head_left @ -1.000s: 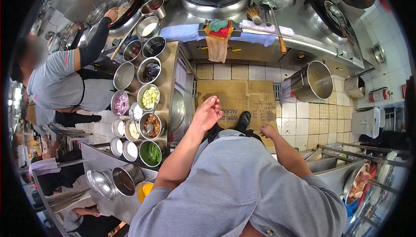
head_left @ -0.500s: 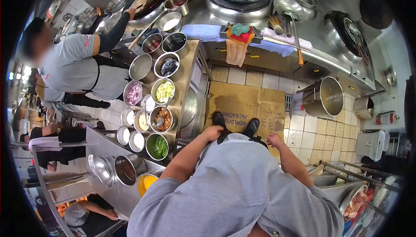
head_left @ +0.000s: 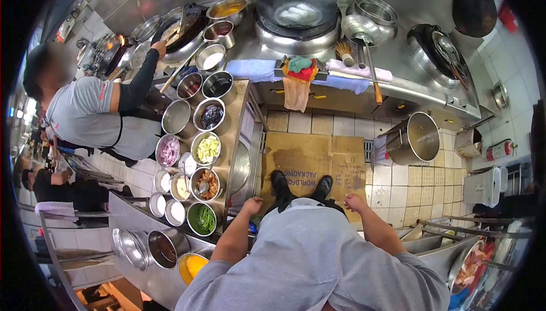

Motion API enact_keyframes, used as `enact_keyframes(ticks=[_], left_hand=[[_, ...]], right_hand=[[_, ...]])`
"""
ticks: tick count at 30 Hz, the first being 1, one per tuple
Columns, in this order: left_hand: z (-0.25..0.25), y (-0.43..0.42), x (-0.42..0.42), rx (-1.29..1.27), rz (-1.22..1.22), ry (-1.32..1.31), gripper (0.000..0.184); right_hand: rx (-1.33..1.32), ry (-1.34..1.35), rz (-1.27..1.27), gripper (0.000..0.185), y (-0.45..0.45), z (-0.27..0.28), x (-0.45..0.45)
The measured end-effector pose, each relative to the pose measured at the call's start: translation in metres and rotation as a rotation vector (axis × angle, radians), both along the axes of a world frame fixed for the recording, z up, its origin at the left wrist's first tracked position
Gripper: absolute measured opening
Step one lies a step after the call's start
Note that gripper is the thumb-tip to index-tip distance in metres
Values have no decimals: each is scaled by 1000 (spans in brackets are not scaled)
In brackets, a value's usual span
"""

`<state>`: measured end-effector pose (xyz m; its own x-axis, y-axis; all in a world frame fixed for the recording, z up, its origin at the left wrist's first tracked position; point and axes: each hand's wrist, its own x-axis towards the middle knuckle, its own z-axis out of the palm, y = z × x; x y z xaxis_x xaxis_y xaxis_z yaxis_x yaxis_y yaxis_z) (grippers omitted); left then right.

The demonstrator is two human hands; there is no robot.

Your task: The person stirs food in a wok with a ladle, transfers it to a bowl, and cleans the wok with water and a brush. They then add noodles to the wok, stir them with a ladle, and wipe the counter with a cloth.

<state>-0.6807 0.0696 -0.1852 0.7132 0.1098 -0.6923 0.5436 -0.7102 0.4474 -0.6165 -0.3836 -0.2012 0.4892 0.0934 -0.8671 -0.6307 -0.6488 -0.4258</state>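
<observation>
My left hand [head_left: 252, 206] hangs low beside the metal counter [head_left: 239, 102], its fingers curled in; whether anything is inside them is too small to tell. On the other side of my body my right hand [head_left: 355, 203] is also curled, above the edge of a cardboard sheet [head_left: 313, 157]. Nearest my left hand are steel bowls of green vegetables [head_left: 205, 219] and brown chunks with a spoon [head_left: 208, 185]. Behind these sit pale green pieces [head_left: 208, 148] and chopped purple onion [head_left: 169, 150].
Ahead, a wok [head_left: 297, 12] with white contents sits on the stove. A large steel pot [head_left: 422, 137] stands on the tiled floor at right. To the left a co-worker [head_left: 91, 109] reaches over another wok. A raw-meat bowl [head_left: 471, 262] is at lower right.
My left hand came down from its raised position to my side, its fingers curling in. My right hand stayed low. Both feet now stand side by side on the cardboard.
</observation>
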Motion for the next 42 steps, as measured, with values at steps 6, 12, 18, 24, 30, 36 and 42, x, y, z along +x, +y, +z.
enact_keyframes(ticks=[6,12,18,24,30,36,42], left_hand=[[16,-35,29,-99,-46,18,30],[17,-40,36,-137,-116,-57,29],[2,-19,19,-37,-170,-17,30],[-16,-3,9,-34,-131,41,31],[-6,-14,20,-32,-84,129,32],[-4,-21,30,-31,-160,17,33],[-7,-19,26,-12,-174,37,33]], right_hand=[[10,-82,-1,22,16,4,10],[-20,-116,45,21,17,-6,7],[-48,-118,18,28,1,-10,-7],[-25,-13,-15,19,-8,-10,-10],[-13,-59,-13,25,1,-7,-7],[30,-44,-56,20,10,9,4],[51,-11,-67,20,8,7,9]])
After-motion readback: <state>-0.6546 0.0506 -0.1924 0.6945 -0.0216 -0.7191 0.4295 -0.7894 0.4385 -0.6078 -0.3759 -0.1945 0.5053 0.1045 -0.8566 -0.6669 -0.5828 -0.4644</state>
